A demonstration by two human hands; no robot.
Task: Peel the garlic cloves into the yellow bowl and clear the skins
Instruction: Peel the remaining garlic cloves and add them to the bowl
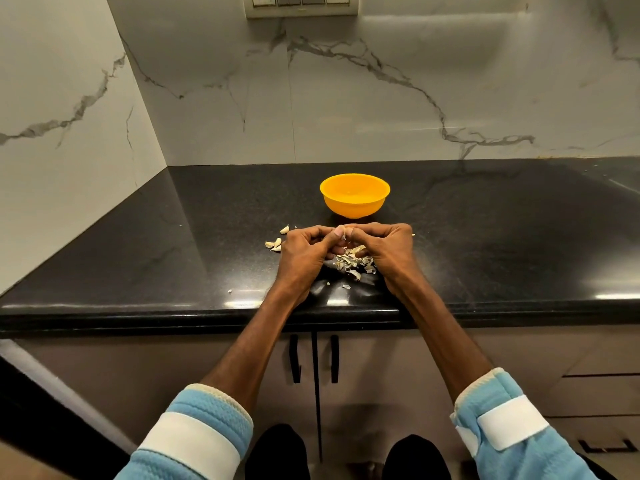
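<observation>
Home kitchen: black granite countertop (485, 237), marble backsplash (346, 98), cabinets (381, 375).

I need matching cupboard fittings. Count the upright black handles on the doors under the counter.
2. The left handle is on the left door, the right handle on the right door, flanking the gap between them. Others may be hidden.

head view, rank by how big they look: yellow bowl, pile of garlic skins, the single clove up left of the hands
1. yellow bowl
2. pile of garlic skins, partly hidden, so the margin is unsure
3. single clove
</observation>
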